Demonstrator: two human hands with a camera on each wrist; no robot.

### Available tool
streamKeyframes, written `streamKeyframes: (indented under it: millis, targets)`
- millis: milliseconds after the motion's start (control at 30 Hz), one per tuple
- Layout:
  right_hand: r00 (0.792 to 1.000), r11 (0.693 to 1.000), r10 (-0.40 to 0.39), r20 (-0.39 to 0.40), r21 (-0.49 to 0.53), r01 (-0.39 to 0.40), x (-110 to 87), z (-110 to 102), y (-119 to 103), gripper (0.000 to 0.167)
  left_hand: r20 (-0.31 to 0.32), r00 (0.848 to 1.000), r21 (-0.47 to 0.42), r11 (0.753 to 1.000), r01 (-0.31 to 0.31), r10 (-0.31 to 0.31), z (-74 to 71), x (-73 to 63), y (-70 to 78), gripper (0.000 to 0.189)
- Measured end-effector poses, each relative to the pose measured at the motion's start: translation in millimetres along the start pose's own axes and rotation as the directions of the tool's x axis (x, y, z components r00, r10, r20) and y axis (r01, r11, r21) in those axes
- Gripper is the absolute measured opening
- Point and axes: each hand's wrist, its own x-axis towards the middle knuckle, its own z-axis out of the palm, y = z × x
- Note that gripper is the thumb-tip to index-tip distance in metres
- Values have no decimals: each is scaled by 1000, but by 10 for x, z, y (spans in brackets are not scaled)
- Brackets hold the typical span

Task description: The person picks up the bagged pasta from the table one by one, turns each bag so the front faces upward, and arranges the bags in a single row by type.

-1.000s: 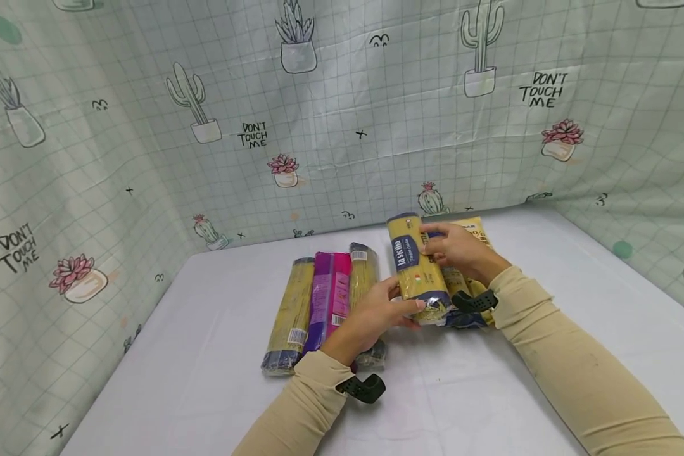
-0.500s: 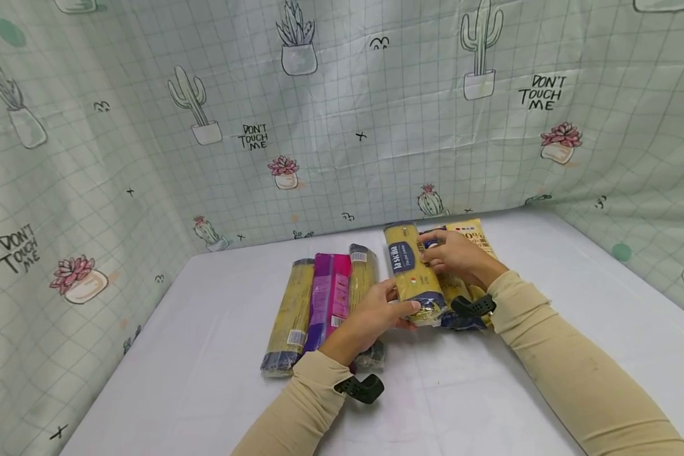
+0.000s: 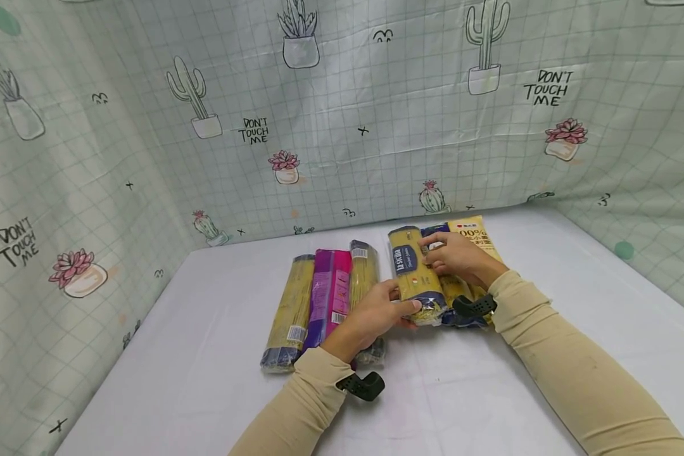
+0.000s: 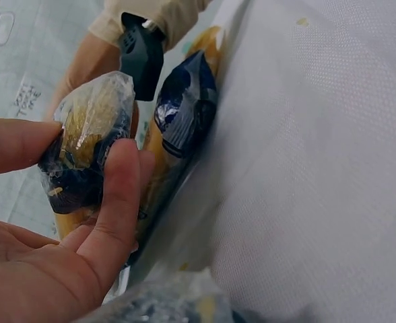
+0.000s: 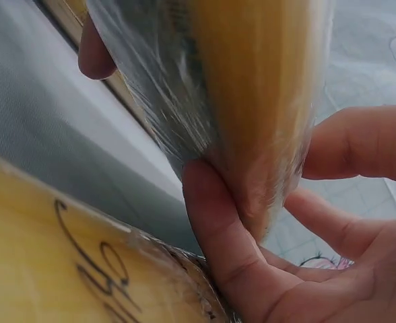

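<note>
A yellow spaghetti pack point(image 3: 415, 269) with dark blue ends and a "la sicilia" label is held between both hands. My left hand point(image 3: 379, 313) pinches its near end, thumb on top and fingers beneath; the clear crinkled wrapper end point(image 4: 93, 121) shows between them in the left wrist view. My right hand point(image 3: 462, 256) grips the pack's right long edge, and in the right wrist view thumb and fingers press the plastic point(image 5: 258, 87) from both sides. Close on its right lies another yellow pack with a blue end point(image 3: 462, 318), partly covered by the right hand.
Left of the hands, a yellow pasta pack point(image 3: 291, 304), a purple and pink pack point(image 3: 327, 294) and another yellow pack point(image 3: 363, 269) lie side by side on the white table point(image 3: 205, 354). A pale yellow printed bag point(image 3: 474, 227) lies far right. A patterned curtain point(image 3: 330, 120) stands behind.
The far end of the held spaghetti pack has come down toward the table, and my right hand has lowered slightly with it. My left hand keeps its pinch at the near end.
</note>
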Motion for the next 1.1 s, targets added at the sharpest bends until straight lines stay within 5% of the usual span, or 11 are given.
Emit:
streamKeyframes:
  millis: [667, 1100]
  targets:
    - [997, 995, 21, -75, -91, -28, 65, 11, -2, 47, -50, 999, 197, 980, 22, -12, 14, -13, 28, 44]
    - [999, 983, -41, 9, -181, 42, 38, -3, 1, 52, -57, 996, 160, 984, 77, -69, 65, 13, 2, 42]
